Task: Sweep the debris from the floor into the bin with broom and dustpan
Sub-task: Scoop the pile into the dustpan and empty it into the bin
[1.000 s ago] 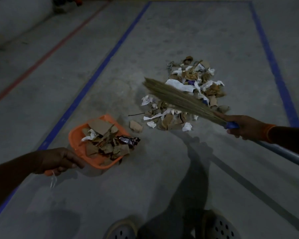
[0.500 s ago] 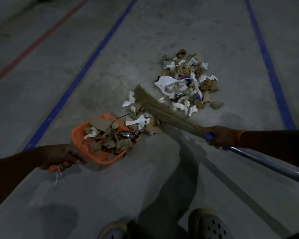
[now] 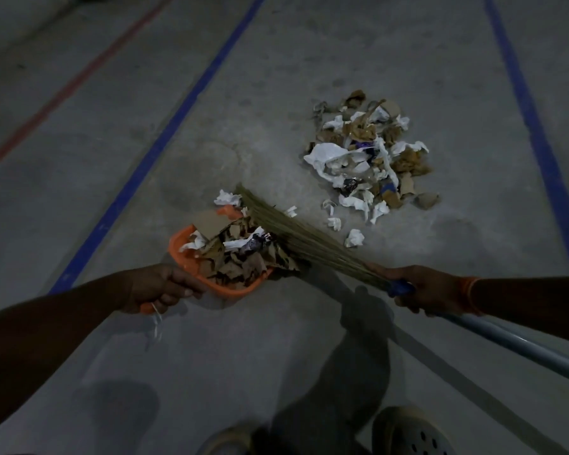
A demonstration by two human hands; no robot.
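An orange dustpan [image 3: 185, 257] lies on the concrete floor, heaped with cardboard scraps, paper and a wrapper. My left hand [image 3: 160, 287] grips its handle at the near left. My right hand [image 3: 421, 289] grips the grass broom [image 3: 296, 234] where the bristles meet the blue collar and grey pole. The bristles lie across the pan's open right side, touching the scraps. A pile of debris [image 3: 368, 156] of torn paper and cardboard sits on the floor beyond, to the right. The bin is not in view.
A few loose white paper bits [image 3: 353, 238] lie between the pan and the pile. Blue floor lines [image 3: 165, 139] run along left and right, a red line [image 3: 69, 87] further left. My shoes [image 3: 408, 431] show at the bottom edge.
The broom swept leftward from the pile to the dustpan, pushing a batch of scraps into it. The pan holds more debris now. My left hand kept the pan steady.
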